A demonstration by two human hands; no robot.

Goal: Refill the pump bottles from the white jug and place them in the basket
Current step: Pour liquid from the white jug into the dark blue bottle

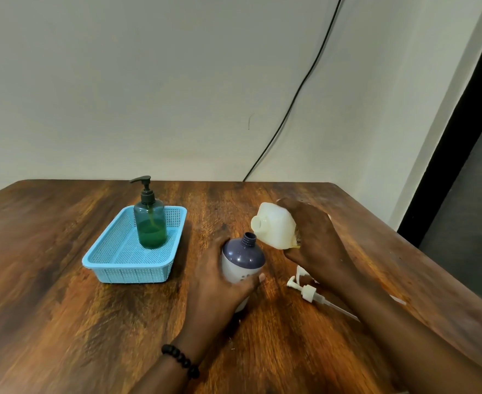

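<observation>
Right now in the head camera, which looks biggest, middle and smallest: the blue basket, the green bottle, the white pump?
1. blue basket
2. green bottle
3. white pump, partly hidden by the arm, though nearer the camera

Lower centre of the frame, the left hand [220, 282] curls its fingers around the purple bottle [242, 260]. Right of centre, the right hand [311, 237] grips the tilted white jug [274, 228], forearm running to the lower right corner.

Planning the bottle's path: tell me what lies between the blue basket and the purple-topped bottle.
Nothing: head view shows bare wooden table between the blue plastic basket and purple-topped bottle.
</observation>
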